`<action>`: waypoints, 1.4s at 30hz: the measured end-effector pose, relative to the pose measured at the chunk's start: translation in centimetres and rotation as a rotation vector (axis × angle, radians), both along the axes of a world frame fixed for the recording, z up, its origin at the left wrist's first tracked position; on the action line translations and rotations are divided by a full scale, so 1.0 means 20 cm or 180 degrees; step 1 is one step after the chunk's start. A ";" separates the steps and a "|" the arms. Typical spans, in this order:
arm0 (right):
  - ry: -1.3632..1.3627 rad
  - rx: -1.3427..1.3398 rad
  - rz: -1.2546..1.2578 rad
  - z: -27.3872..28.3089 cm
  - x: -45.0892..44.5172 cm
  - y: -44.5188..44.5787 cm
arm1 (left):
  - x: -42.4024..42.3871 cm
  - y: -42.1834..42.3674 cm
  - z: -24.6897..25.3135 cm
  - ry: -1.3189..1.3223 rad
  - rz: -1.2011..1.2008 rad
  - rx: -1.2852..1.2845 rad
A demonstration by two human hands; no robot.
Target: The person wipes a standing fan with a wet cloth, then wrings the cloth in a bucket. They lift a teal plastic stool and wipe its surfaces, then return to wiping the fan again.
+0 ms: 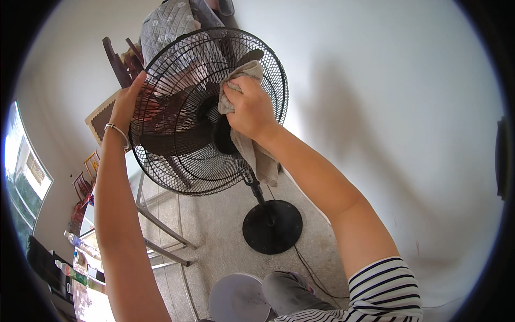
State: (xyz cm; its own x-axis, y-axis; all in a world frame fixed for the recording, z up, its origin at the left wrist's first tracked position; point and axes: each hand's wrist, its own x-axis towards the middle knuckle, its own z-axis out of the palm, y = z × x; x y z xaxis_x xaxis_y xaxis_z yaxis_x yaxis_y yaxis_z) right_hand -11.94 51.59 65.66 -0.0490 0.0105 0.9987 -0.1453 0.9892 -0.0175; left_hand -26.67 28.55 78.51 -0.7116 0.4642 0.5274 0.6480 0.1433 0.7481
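A black pedestal fan with a wire grille (pixel 193 169) stands before me, tilted in the view, its dark blades showing through the mesh. My right hand (pixel 251 104) is closed on a beige cloth (pixel 255 155), pressed against the grille near the fan's hub; part of the cloth hangs down beside the pole. My left hand (pixel 128 100), with a light band at the wrist, is at the grille's left rim, thumb on the edge; its fingers are mostly hidden. The fan's round black base (pixel 272 227) rests on the speckled floor.
A round stool top (pixel 239 298) is near my leg. Metal table legs (pixel 165 229) stand to the left, with bottles (pixel 74 273) on a table beyond. A quilted grey cover (pixel 163 32) and wooden chair (pixel 116 62) are behind the fan. A cable (pixel 312 273) crosses the floor; a white wall rises right.
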 end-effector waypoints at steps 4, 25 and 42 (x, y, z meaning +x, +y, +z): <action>0.0323 -0.0009 -0.0134 0.18 0.01 0.08 | -0.01 -0.01 0.01 -0.0085 -0.0144 -0.0012; 0.0279 -0.0131 0.0008 -0.04 -0.06 0.13 | 0.01 0.04 0.01 -0.0099 0.0046 -0.0043; -0.0203 0.0056 0.0256 -0.15 -0.04 0.22 | -0.01 0.03 0.02 -0.0161 0.0096 -0.0030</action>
